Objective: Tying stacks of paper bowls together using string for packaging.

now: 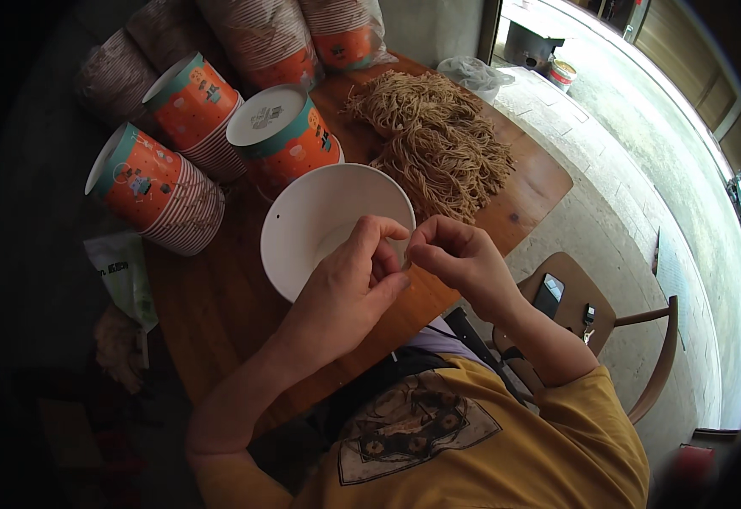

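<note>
Over my remote feed, the left hand (347, 278) curls loosely and the right hand (464, 259) pinches, though I can't tell on what, by the white tub (303, 216) on the table (218, 327) near tan strands (442, 144).

2 bare hands (337, 284), 1 open white tub (303, 216) and 1 heap of tan strands (438, 140) share the scene with 1 wooden table (226, 310), 3 unwrapped stacks of orange tubs (146, 182), apparently 4 wrapped stacks (256, 34) in dim light, 1 chair (570, 318), 1 phone (548, 294) and 1 key bunch (588, 334).
</note>
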A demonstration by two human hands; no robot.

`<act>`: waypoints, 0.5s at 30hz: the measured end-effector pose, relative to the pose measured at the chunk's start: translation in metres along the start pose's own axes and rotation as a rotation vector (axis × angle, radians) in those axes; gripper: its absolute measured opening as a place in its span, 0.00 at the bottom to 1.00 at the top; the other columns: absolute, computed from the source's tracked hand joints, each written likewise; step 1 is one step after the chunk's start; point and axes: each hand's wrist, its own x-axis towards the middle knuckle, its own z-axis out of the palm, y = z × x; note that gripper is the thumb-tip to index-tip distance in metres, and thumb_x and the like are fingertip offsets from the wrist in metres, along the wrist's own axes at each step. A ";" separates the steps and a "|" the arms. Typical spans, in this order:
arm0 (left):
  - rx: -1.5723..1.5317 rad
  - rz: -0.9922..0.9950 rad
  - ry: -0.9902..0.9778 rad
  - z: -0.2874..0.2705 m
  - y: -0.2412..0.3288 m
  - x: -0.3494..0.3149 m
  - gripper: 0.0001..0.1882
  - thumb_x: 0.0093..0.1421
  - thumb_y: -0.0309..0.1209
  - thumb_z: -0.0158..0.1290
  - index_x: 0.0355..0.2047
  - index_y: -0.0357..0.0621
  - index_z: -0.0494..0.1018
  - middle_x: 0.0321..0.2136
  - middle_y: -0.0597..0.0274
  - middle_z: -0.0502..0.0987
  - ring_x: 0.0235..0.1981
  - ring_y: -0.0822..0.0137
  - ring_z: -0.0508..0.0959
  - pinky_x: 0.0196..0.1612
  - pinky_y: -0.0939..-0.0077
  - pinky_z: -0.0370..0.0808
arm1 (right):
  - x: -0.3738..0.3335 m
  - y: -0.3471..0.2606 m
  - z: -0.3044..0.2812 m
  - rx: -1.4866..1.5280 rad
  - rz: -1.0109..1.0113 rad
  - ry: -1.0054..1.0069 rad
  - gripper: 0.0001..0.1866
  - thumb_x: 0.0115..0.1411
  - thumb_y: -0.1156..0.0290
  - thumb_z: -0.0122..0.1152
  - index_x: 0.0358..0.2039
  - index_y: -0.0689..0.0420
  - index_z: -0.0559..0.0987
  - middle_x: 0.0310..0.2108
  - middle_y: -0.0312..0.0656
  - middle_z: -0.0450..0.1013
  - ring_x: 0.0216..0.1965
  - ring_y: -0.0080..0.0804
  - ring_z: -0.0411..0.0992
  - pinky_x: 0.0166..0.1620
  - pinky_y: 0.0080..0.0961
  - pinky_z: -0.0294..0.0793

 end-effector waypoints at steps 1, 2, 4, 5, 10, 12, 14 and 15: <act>0.003 0.008 0.000 0.000 0.000 0.001 0.18 0.56 0.19 0.53 0.45 0.40 0.61 0.27 0.60 0.71 0.29 0.66 0.75 0.34 0.71 0.73 | -0.001 0.001 0.001 -0.005 -0.020 0.013 0.07 0.60 0.69 0.56 0.31 0.59 0.74 0.28 0.27 0.69 0.32 0.11 0.65 0.37 0.13 0.65; 0.003 0.008 0.000 0.001 0.000 0.001 0.18 0.56 0.19 0.53 0.45 0.40 0.61 0.27 0.60 0.71 0.29 0.66 0.75 0.34 0.71 0.73 | -0.002 0.003 0.002 -0.010 -0.040 0.025 0.07 0.61 0.69 0.55 0.31 0.60 0.74 0.28 0.27 0.70 0.32 0.11 0.65 0.37 0.13 0.65; 0.014 0.006 0.003 0.001 0.001 0.002 0.18 0.56 0.19 0.53 0.45 0.40 0.61 0.27 0.60 0.71 0.29 0.66 0.76 0.34 0.71 0.73 | -0.005 0.005 0.003 -0.011 -0.035 0.047 0.08 0.62 0.68 0.54 0.31 0.60 0.73 0.28 0.28 0.69 0.32 0.11 0.64 0.36 0.13 0.65; 0.014 0.006 0.004 0.002 0.001 0.002 0.18 0.56 0.19 0.53 0.45 0.40 0.61 0.27 0.60 0.71 0.29 0.66 0.76 0.34 0.71 0.73 | -0.006 0.007 0.003 -0.011 -0.031 0.069 0.08 0.62 0.68 0.53 0.31 0.60 0.73 0.28 0.29 0.69 0.31 0.11 0.64 0.36 0.14 0.65; 0.081 0.092 0.027 0.005 -0.004 0.003 0.20 0.54 0.18 0.54 0.46 0.40 0.61 0.27 0.59 0.70 0.29 0.64 0.75 0.34 0.68 0.73 | -0.010 0.019 0.007 -0.029 -0.062 0.115 0.10 0.63 0.67 0.53 0.31 0.60 0.74 0.26 0.29 0.68 0.30 0.11 0.62 0.33 0.15 0.64; 0.111 0.125 0.034 0.007 -0.006 0.004 0.21 0.54 0.17 0.54 0.46 0.41 0.61 0.27 0.59 0.70 0.29 0.63 0.75 0.34 0.68 0.73 | -0.009 0.023 0.006 -0.061 -0.131 0.132 0.10 0.62 0.67 0.54 0.31 0.61 0.74 0.25 0.29 0.68 0.29 0.11 0.62 0.32 0.15 0.64; 0.142 0.155 0.047 0.006 -0.007 0.003 0.21 0.54 0.17 0.54 0.46 0.41 0.61 0.27 0.59 0.69 0.29 0.62 0.75 0.34 0.68 0.73 | -0.007 0.023 0.004 -0.145 -0.096 0.120 0.09 0.61 0.68 0.57 0.30 0.61 0.74 0.23 0.28 0.67 0.27 0.11 0.61 0.30 0.14 0.63; 0.128 0.128 0.037 0.006 -0.006 0.003 0.20 0.55 0.19 0.54 0.47 0.41 0.62 0.28 0.62 0.70 0.30 0.68 0.74 0.35 0.73 0.72 | -0.007 0.022 0.003 -0.145 -0.096 0.119 0.09 0.61 0.68 0.57 0.30 0.61 0.74 0.23 0.28 0.67 0.27 0.11 0.61 0.30 0.14 0.63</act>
